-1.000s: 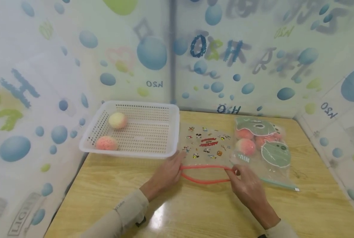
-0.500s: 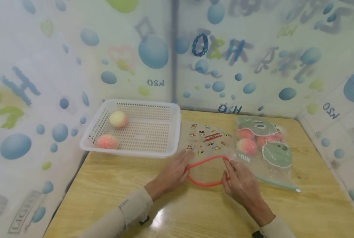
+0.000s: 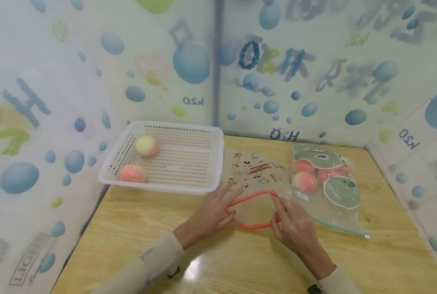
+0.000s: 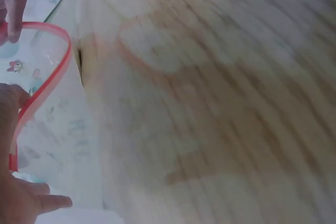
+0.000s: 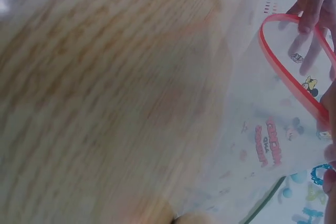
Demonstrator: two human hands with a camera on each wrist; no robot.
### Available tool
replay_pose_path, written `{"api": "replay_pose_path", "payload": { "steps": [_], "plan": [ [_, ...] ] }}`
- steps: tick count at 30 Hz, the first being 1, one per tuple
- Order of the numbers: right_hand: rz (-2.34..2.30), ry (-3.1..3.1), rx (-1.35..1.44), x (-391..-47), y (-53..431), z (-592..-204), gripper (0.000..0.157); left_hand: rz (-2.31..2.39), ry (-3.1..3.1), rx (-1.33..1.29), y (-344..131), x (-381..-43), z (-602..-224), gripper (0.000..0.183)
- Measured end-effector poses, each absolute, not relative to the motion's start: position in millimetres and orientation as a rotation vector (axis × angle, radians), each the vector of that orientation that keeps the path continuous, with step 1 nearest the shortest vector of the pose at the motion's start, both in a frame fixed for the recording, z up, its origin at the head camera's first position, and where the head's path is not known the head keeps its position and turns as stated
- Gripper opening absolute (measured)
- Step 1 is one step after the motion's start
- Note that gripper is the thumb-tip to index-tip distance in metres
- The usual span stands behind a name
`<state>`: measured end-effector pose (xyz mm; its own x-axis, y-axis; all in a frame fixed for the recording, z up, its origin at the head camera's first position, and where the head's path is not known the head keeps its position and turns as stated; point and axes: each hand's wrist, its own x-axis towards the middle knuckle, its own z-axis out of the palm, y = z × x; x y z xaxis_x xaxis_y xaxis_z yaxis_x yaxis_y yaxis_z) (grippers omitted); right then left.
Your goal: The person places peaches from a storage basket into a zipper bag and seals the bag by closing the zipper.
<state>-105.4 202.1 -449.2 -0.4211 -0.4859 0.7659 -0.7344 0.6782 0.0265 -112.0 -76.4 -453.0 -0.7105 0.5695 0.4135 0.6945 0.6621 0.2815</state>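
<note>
A clear zip bag (image 3: 255, 173) with small cartoon prints and a red rim lies on the table, its mouth spread into an oval facing the person. At the mouth's left end, my left hand (image 3: 209, 214) pinches the rim, thumb on the near side and other fingers stretched over the printed film. My right hand (image 3: 297, 226) pinches the right end of the rim between thumb and fingers. Through the film of the bag (image 5: 278, 145) in the right wrist view, left-hand fingers show. No contents are visible inside it. The left wrist view shows the red rim (image 4: 58, 72) arched between both hands.
Left of the bag, a white perforated basket (image 3: 214, 163) holds a cream-and-pink peach-like ball (image 3: 146, 145) and a pinker one (image 3: 132, 174). To the right lies a second clear zip bag (image 3: 332, 218) with green animal prints, holding several similar balls. Patterned walls enclose the table (image 3: 218, 265).
The red-rimmed mouth has spread from a narrow slit to a wider oval. My right hand has shifted left along the rim, and the left thumb has come over its left end.
</note>
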Motion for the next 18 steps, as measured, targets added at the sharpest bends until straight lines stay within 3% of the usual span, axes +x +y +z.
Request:
{"api": "replay_pose_path", "payload": {
  "steps": [10, 18],
  "plan": [
    [0.393, -2.094, 0.930, -108, 203, -451, 0.047, -0.573, -2.485, -1.052, -93, -95, -439, 0.077],
    [0.411, -2.121, 0.915, -107, 204, -452, 0.048, -0.504, -2.356, -1.146, -113, -95, -415, 0.063]
  ]
}}
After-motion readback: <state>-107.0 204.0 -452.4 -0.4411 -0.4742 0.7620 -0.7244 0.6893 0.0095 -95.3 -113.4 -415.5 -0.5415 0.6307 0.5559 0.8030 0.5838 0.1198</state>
